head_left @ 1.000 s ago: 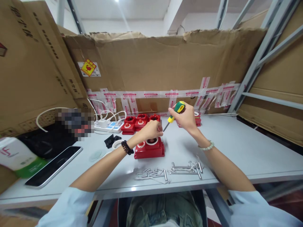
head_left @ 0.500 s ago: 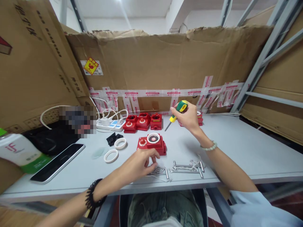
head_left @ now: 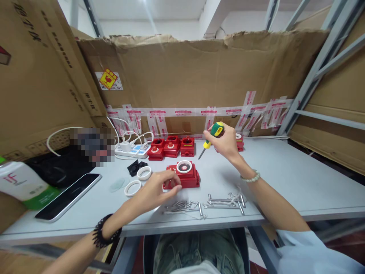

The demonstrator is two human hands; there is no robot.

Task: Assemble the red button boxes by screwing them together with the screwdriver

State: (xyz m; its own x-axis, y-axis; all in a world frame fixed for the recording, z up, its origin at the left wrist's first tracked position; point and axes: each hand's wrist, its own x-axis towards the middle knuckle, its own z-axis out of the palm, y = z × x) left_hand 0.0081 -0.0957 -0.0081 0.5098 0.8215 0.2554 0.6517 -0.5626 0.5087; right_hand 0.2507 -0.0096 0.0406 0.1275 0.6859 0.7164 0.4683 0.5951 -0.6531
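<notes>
A wall of brown cardboard (head_left: 199, 72), patched low down with strips of printed tape, rises behind a pale grey bench (head_left: 273, 175), with grey metal shelf posts (head_left: 309, 82) on the right. Near the middle of the bench sits a red housing (head_left: 190, 180), a white ring (head_left: 184, 166) seated around the dark round part on its top.

The left hand (head_left: 163, 187) is over the housing's near left portion, covering part of it, fingers half curled and thumb held out; whether it touches the housing or has something small between the fingertips cannot be told. The right hand (head_left: 228, 142) grasps a green-and-yellow screwdriver (head_left: 217, 131), its tip slanting down above the bench, apart from the housing.

In front of the housing lies a pile of small screws (head_left: 181, 206); to its right are longer metal rods (head_left: 225, 201) tangled with white cord. Left of the housing are two loose white rings (head_left: 132, 188), black plastic pieces (head_left: 136, 167) and clear discs (head_left: 116, 185). Three more red housings (head_left: 172, 147) stand behind, beside a white power strip (head_left: 134, 152). A phone (head_left: 68, 198) lies further left, near a white-and-green bottle (head_left: 21, 186).
</notes>
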